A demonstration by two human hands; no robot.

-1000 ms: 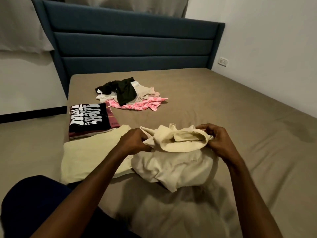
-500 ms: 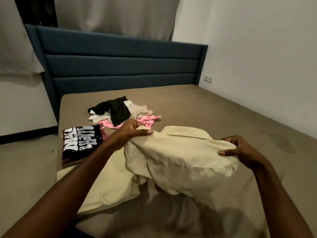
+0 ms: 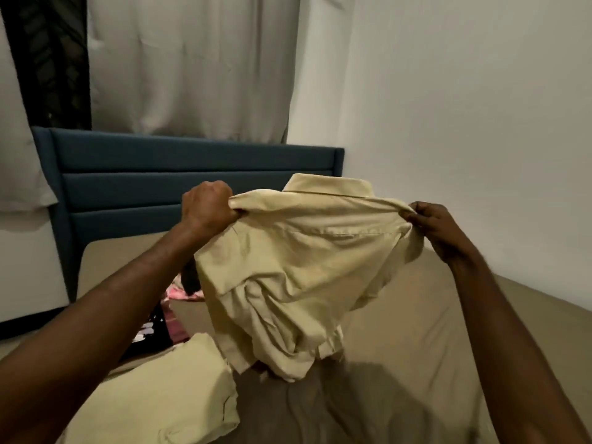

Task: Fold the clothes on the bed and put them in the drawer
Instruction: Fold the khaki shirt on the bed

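Above bed (image 3: 416, 331) centre: cream shirt (image 3: 288, 267) held aloft. Left hand (image 3: 208, 209) fists one shoulder; right hand (image 3: 432, 222) pinches other shoulder seam. Fabric light, limp, bunched below; likely best held at shoulders. Folded garment (image 3: 166, 395) near front-left edge.

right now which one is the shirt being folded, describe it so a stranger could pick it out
Start at the blue headboard and come forward over the brown bed. The cream collared shirt hangs in the air there, with the left hand gripping one shoulder and the right hand pinching the other. Unlike the folded cream garment lying flat below, it is lifted and crumpled.
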